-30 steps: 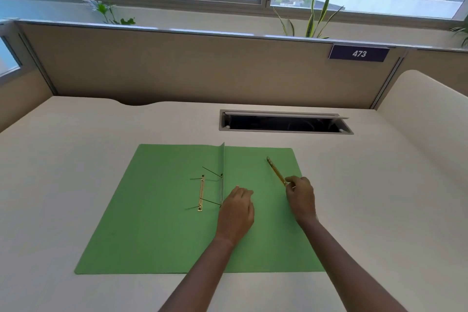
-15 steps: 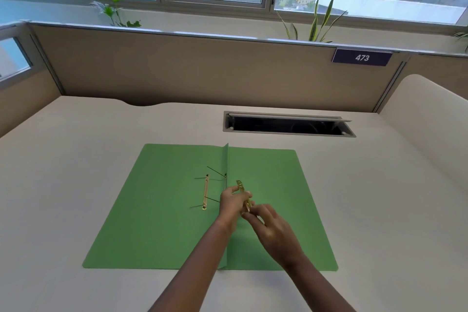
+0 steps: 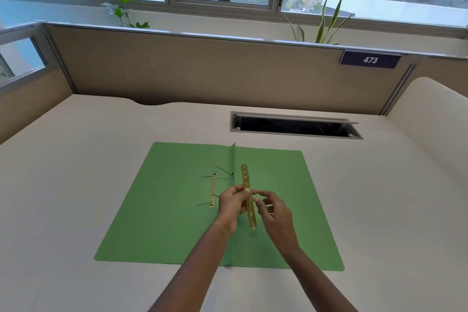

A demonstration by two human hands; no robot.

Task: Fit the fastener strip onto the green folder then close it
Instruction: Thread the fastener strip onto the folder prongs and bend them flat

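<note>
The green folder (image 3: 162, 215) lies open flat on the desk, its centre fold standing up as a low ridge. On its left half a brass fastener base (image 3: 213, 192) lies with thin prongs sticking out at both ends. A gold fastener strip (image 3: 248, 194) with holes is held above the fold, pointing away from me. My left hand (image 3: 231, 204) pinches the strip's middle from the left. My right hand (image 3: 274, 213) is at its right side, fingertips touching the strip near the middle.
A rectangular cable slot (image 3: 295, 125) with a raised lid opens in the desk beyond the folder. A beige partition (image 3: 192, 71) bearing a "473" label (image 3: 370, 59) bounds the far edge. A rounded side panel (image 3: 430, 114) rises on the right.
My right hand picked the strip up from the folder's right half and brought it to the middle. My left hand rose from the folder and took hold of it. The strip now points away from me.
</note>
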